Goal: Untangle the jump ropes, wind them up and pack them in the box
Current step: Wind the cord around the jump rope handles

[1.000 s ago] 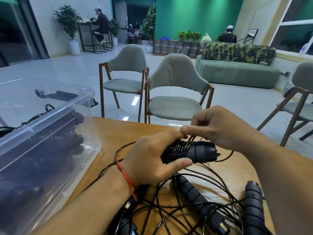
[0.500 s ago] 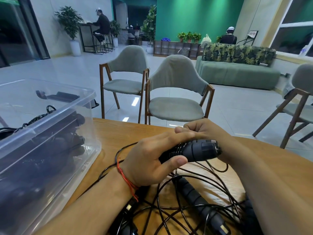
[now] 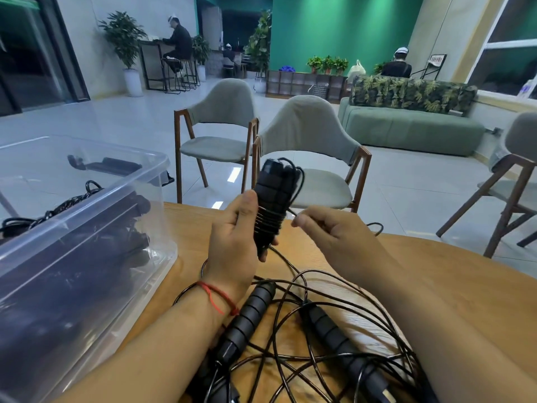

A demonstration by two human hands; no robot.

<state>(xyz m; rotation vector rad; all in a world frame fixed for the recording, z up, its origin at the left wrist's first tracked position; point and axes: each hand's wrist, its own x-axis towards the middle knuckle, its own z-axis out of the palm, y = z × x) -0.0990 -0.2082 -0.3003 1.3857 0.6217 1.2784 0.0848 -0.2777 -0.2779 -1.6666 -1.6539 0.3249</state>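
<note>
At 9 o'clock, the large see-through storage box (image 3: 96, 212) is smooth, faintly glossy plastic. The light-brown table (image 3: 191, 228) is grainy satin wood. The black ribbed jump-rope handles (image 3: 250, 315) at 6 o'clock and the raised black handle pair (image 3: 271, 196) look matt and foam-like; the thin black cords (image 3: 290, 356) are smooth and shiny. At 12 o'clock, grey cloth chairs (image 3: 302, 132) have dark wooden frames; the pale floor (image 3: 406, 193) is glossy.

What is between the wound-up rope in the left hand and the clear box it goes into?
Nothing visible. The left hand holds the wound rope above the table, right of the box, whose top shows no lid. Only its rim must be cleared. A cord trailing down to the tangle might drag.
</note>
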